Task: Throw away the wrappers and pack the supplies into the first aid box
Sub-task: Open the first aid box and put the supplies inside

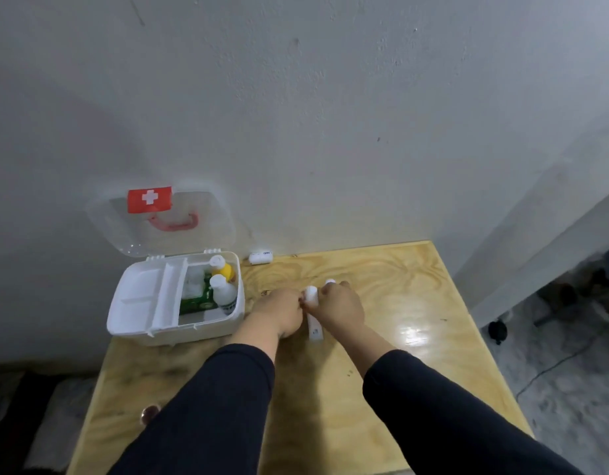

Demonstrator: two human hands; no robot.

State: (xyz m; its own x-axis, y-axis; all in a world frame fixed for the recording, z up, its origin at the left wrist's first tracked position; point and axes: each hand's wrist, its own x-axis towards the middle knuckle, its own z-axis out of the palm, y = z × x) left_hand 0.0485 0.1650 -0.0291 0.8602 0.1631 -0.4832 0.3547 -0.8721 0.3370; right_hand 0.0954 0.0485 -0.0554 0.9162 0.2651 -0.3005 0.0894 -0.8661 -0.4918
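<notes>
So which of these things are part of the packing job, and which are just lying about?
Part of the job:
- first aid box, lid open
- two bottles inside it
- green packet inside it
- white roll in both hands
- white roll by the wall

Lying about:
- dark round object near the table edge
- black object on the floor

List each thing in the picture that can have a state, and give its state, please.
first aid box: open, lid tilted back toward the wall.
white bottle: upright in the box, capped.
yellow bottle: upright in the box, capped.
white roll: partly unrolled, its loose end lying on the table.
left hand: closed on the roll.
right hand: closed on the roll.
small white roll: lying at the wall, untouched.
</notes>
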